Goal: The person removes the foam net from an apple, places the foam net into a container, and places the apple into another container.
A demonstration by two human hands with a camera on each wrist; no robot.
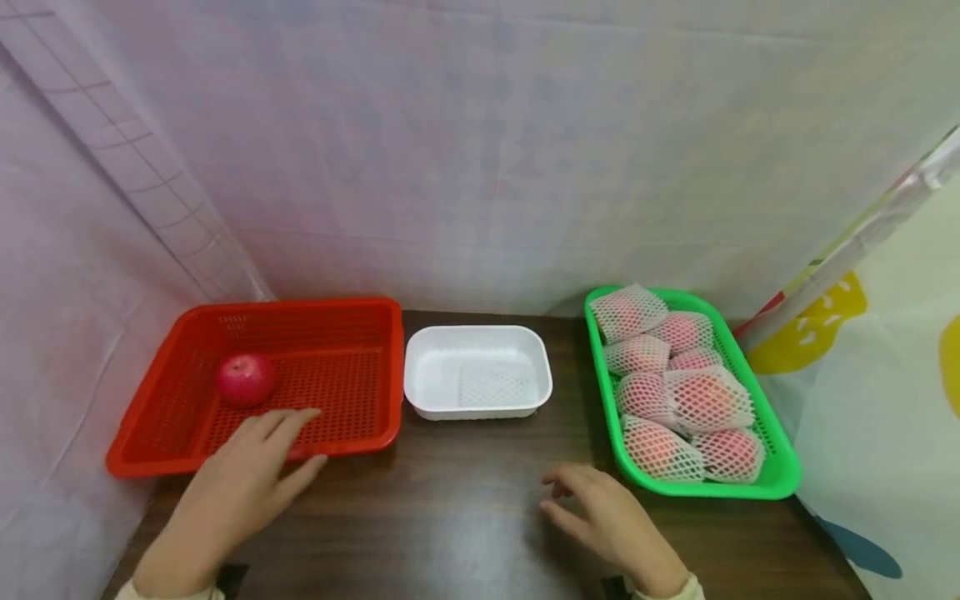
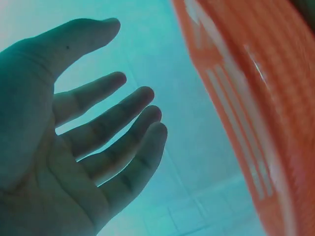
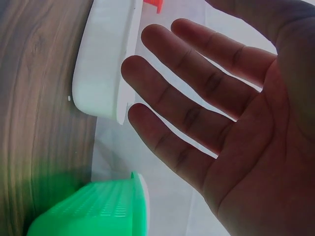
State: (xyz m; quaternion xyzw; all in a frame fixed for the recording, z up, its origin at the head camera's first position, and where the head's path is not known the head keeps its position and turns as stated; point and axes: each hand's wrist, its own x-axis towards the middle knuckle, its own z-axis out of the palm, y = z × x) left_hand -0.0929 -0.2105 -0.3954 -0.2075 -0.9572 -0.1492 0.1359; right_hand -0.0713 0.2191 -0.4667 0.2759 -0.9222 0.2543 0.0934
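Note:
My left hand (image 1: 243,475) hovers at the front rim of the red basket (image 1: 330,450), fingers spread and nothing in them. Inside that basket lies one bare red apple (image 1: 246,380), just beyond the fingertips. My right hand (image 1: 603,517) is over the table near the front left corner of the green basket (image 1: 780,475), its fingers loosely bent and holding nothing. Several apples in white foam net sleeves (image 1: 708,400) fill the green basket. Between the baskets stands a white tray (image 1: 427,367) with a flat piece of white netting (image 1: 495,387) on its bottom.
All three containers stand along the back of the dark wooden table (image 1: 450,517). A pale cloth wall (image 1: 480,167) rises right behind them, and further cloth closes off both sides. A strip of tape or tube (image 1: 855,242) runs down the right corner.

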